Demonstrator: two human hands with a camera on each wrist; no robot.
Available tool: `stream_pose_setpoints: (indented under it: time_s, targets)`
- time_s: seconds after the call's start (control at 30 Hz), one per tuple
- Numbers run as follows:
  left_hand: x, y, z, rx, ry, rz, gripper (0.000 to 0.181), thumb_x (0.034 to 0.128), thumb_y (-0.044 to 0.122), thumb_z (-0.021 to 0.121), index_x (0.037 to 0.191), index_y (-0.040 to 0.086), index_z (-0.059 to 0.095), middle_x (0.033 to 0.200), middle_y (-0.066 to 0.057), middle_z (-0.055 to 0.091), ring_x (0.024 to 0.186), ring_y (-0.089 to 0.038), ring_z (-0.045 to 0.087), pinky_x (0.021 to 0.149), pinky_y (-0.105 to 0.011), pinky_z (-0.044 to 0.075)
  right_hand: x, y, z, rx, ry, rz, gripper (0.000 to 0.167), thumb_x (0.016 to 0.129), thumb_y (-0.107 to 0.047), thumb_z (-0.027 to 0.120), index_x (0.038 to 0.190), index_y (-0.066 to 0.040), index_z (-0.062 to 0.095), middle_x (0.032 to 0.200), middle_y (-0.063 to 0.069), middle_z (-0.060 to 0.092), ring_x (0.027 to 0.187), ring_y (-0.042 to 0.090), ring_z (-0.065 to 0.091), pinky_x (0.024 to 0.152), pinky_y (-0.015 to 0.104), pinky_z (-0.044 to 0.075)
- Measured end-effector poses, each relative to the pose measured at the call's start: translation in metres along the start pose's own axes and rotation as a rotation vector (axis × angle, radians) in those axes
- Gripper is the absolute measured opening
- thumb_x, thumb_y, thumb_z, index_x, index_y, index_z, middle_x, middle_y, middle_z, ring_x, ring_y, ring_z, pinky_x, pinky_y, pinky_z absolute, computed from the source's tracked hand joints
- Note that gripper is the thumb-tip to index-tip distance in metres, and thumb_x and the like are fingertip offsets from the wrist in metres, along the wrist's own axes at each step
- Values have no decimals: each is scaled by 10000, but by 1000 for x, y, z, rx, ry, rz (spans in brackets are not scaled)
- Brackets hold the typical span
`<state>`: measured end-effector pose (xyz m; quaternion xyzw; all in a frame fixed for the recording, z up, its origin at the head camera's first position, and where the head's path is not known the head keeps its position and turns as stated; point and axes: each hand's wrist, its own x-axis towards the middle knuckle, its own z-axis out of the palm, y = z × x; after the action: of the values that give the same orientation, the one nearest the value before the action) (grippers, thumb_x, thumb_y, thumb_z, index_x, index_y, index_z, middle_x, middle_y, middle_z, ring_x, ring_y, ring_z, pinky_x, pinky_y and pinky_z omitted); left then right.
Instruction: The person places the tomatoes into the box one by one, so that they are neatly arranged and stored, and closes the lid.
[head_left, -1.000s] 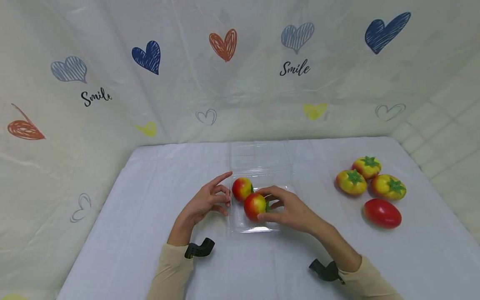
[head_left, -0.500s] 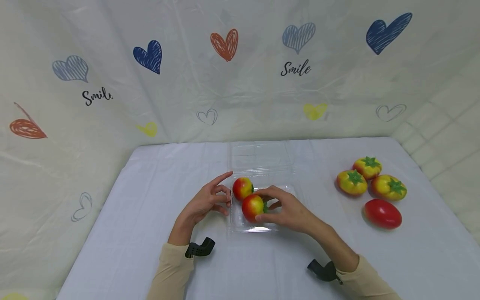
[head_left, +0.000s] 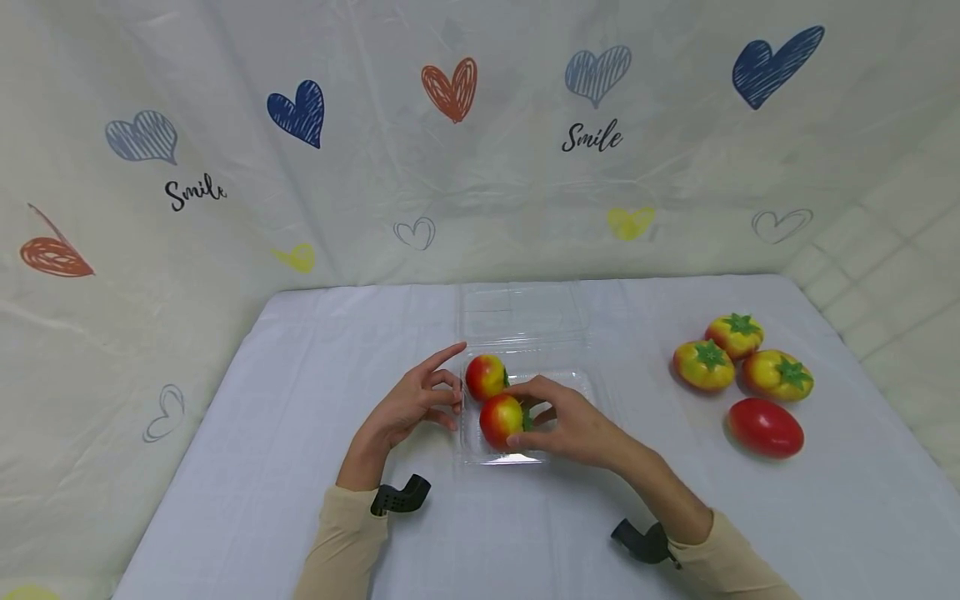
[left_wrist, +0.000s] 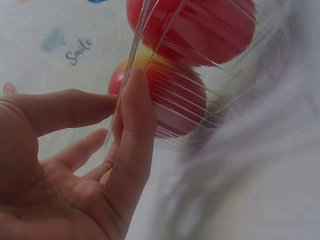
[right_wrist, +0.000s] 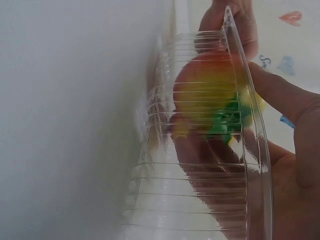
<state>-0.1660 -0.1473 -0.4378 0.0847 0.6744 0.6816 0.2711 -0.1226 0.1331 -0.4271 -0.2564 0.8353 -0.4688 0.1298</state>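
A clear plastic clamshell box (head_left: 570, 382) stands at the table's middle in the head view, its lid (head_left: 525, 310) folded back away from me. My left hand (head_left: 411, 404) pinches the box's left rim (left_wrist: 131, 56) between thumb and finger. Inside the box, my right hand (head_left: 573, 423) grips a red-and-yellow toy fruit (head_left: 498, 422) with a green leafy top, its thumb in front and fingers behind. Behind that fruit and touching or nearly touching it lies a similar one (head_left: 483, 377). Through the ribbed wall, the right wrist view shows the gripped fruit (right_wrist: 207, 85) and its green top.
To the right on the white-covered table (head_left: 247, 467) are several more toy fruits: a group of yellow-red ones (head_left: 703, 367) with green tops, and a smooth red oval underside (head_left: 765, 427) nearer me. A curtain (head_left: 510, 183) printed with hearts hangs behind the table.
My right hand has moved slightly left and toward me, carrying the gripped fruit closer to the box's left front corner. The left hand stays in place on the rim.
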Motion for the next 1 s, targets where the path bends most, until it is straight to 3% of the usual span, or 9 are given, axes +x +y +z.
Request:
stream_pose_setpoints:
  time_s: [1.0]
  targets:
    - [1,-3,-2,26,3,10,741,998,32,590,1647,252,308,937,-35,582,770,-182,626,670,-332,652,3,0,5,48,-37,-14,594,868,-248,841,1398,-152,591,1372,72,630,1226,290,634,949,412,631]
